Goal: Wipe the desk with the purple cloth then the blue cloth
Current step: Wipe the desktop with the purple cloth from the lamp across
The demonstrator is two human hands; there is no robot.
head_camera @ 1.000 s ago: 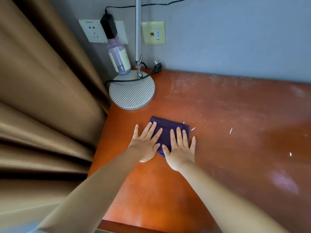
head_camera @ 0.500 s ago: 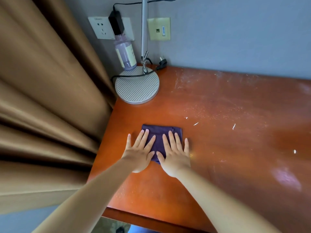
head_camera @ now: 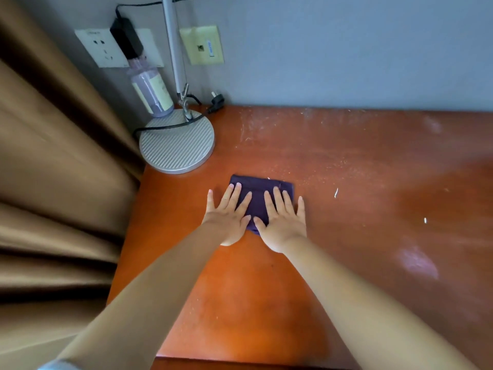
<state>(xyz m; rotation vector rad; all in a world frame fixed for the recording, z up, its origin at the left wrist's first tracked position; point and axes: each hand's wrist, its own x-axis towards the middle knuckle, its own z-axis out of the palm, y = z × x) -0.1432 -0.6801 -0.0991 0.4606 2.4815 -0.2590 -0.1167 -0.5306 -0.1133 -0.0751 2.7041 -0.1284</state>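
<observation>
Fingers (head_camera: 234, 194) on both our hands are straight and spread, pressed flat on the purple cloth (head_camera: 257, 202). Left hand (head_camera: 228, 218) covers the cloth's 9 o'clock side, w/ the outer finger off the edge on bare wood; right hand (head_camera: 282, 222) covers the 3 o'clock side, its outer finger also past the edge. Thumbs nearly meet over the cloth's 6 o'clock corner. Cloth is folded to a small pad, lying flat on the desk (head_camera: 346, 161), toward the desk's 9 o'clock end.

At approx 11 o'clock from the cloth, near but apart, sits a round ribbed lamp base (head_camera: 177, 145) w/ its pole (head_camera: 173, 49) going up. A purple bottle (head_camera: 152, 93) stands at the base's far rim, against the wall. Wall sockets (head_camera: 104, 50) above it, one w/ a black adapter (head_camera: 126, 38) plugged in. A loose plug (head_camera: 216, 101) lies at 12 o'clock from the cloth, by the wall. White specks (head_camera: 336, 192) dot the wood at 3 o'clock. Brown curtain (head_camera: 53, 169) hangs past the desk's 9 o'clock edge.
</observation>
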